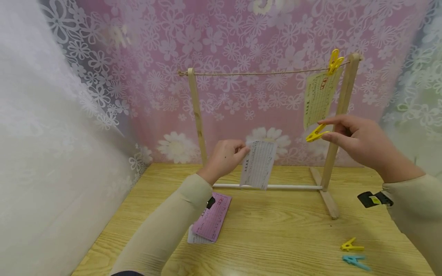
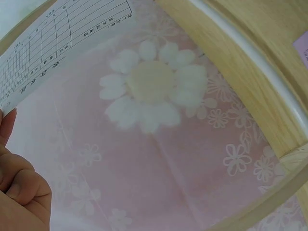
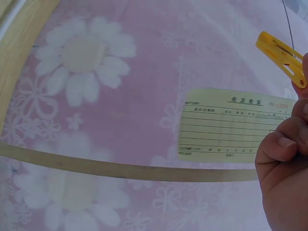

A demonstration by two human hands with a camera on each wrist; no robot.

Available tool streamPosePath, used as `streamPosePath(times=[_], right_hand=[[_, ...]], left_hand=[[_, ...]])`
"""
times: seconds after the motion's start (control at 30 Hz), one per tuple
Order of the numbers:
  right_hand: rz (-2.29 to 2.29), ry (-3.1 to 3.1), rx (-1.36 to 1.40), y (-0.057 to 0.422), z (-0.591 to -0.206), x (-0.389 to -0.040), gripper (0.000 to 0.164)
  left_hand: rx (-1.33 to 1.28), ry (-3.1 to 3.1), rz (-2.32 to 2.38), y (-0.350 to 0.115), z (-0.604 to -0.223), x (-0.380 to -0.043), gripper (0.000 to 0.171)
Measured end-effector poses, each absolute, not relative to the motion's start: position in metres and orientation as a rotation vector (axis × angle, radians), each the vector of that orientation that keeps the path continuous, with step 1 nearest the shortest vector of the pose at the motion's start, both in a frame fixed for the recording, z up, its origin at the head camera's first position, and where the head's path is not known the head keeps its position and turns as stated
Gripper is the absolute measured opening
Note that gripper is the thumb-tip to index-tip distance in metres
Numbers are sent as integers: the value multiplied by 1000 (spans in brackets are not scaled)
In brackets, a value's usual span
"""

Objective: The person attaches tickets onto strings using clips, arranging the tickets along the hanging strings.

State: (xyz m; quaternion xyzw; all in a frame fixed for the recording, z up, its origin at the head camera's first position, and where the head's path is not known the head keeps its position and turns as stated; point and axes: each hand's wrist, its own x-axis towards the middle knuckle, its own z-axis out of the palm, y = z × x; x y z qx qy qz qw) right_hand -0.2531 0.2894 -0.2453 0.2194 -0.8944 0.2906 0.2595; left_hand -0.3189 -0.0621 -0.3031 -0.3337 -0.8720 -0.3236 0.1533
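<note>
My left hand (image 1: 226, 157) pinches a white printed form (image 1: 259, 165) by its upper left corner, in front of the wooden rack and below its string. In the left wrist view the same white form (image 2: 53, 43) runs off the top left. A yellow clothespin (image 1: 315, 133) is pinched between thumb and forefinger of my right hand (image 1: 360, 143), near the lower end of a hanging yellow form (image 1: 319, 97). Another yellow clothespin (image 1: 334, 63) fastens that form to the string (image 1: 255, 73) at the right post. The right wrist view shows the held clothespin (image 3: 281, 57) beside the yellow form (image 3: 221, 127).
On the table (image 1: 276, 230), a pink form (image 1: 215, 218) overlaps a white sheet (image 1: 198, 237) below my left forearm. A yellow clothespin (image 1: 352, 245) and a blue clothespin (image 1: 356, 262) lie at the front right. The rack has wooden posts (image 1: 197, 115) and a white bottom bar (image 1: 286, 187).
</note>
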Motion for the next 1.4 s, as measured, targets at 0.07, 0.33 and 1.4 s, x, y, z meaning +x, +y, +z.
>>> streamPosePath(times=[0.07, 0.33, 1.4], right_hand=[[751, -2412, 609, 286, -237, -254, 31], [720, -2408, 633, 270, -205, -254, 32], [515, -2584, 416, 231, -81, -285, 40]], left_hand=[[-948, -2493, -919, -59, -298, -320, 31], [-920, -2459, -906, -49, -281, -322, 30], [-696, -2405, -897, -4, -205, -345, 31]])
